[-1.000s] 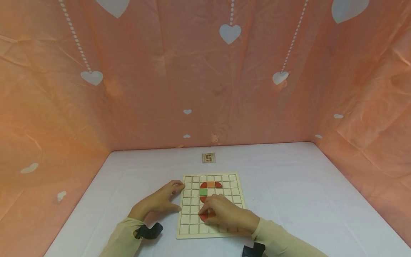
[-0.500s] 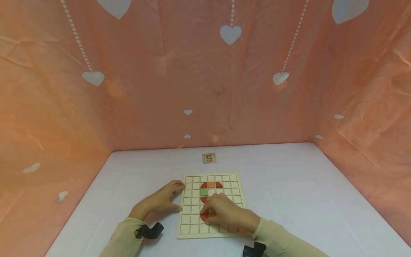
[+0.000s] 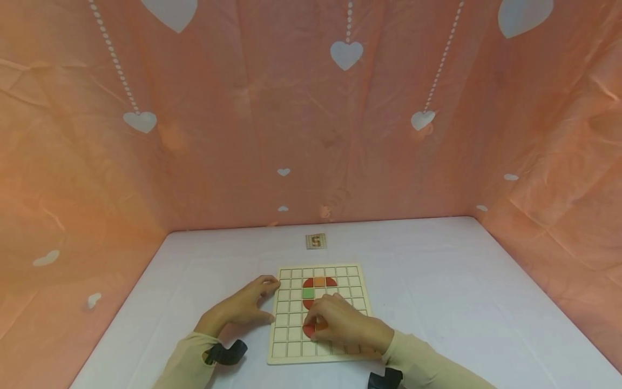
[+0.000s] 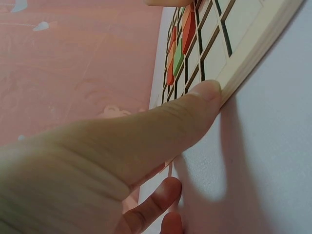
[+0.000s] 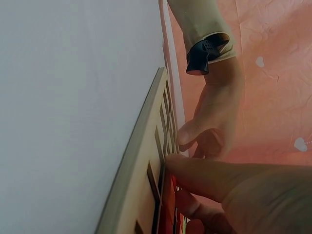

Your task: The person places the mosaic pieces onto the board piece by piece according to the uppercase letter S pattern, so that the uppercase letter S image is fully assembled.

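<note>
A pale wooden grid board (image 3: pixel 288 350) lies on the table between my hands. My left hand (image 3: pixel 241 303) rests at its left edge, fingers relaxed; the thumb touches the rim, as the left wrist view shows. My right hand (image 3: pixel 345 319) is over the lower middle cells, thumb and index finger pinching a red rounded-corner tile (image 3: pixel 308 331) that sits at the grid. Another reddish-orange piece is partly hidden behind those fingers. Further up the board are an orange square tile (image 3: pixel 319 281), a green square tile (image 3: pixel 308 293) and several red rounded-corner tiles (image 3: pixel 331 281).
A small card (image 3: pixel 316 241) with a figure like a 5 or S lies behind the board on the white tablecloth (image 3: pixel 418 270). Orange cloth walls (image 3: pixel 301 135) with pale hearts enclose the table at the back and sides.
Both hands stay almost still at the board, and the tiles in view keep their cells. The head view shifts very slightly.
</note>
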`<action>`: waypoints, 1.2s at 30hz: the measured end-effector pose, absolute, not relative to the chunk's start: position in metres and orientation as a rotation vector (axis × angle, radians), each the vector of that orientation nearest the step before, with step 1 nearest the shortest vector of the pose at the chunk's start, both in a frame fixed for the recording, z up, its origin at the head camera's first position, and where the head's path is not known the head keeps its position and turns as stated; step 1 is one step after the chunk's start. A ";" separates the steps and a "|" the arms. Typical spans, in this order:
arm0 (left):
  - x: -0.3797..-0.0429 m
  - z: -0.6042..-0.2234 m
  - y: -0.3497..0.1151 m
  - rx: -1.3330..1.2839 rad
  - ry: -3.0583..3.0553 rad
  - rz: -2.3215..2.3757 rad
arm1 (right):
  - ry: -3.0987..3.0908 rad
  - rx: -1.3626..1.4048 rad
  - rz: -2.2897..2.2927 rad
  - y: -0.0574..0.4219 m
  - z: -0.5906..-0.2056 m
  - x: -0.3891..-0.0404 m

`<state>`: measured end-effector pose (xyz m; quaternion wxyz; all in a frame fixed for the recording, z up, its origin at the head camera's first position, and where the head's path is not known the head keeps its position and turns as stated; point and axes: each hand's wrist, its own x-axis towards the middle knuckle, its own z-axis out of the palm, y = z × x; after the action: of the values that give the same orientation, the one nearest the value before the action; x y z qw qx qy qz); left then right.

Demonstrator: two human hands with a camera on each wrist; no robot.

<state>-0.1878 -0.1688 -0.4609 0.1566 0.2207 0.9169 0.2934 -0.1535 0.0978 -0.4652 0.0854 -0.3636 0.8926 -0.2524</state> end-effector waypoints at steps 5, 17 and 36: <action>-0.188 -0.461 -0.169 0.633 2.625 0.841 | 2.671 -1.088 -0.734 0.098 -0.465 -0.155; -0.189 -0.459 -0.169 0.674 2.624 0.842 | 2.659 -1.072 -0.767 0.100 -0.462 -0.157; -0.187 -0.460 -0.167 0.652 2.628 0.845 | 2.654 -1.055 -1.021 0.120 -0.447 -0.176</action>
<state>-0.1870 -0.1675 -0.4596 0.1518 0.2272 0.9158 0.2945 -0.1759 0.1195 -0.4472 0.0543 -0.3473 0.8738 -0.3360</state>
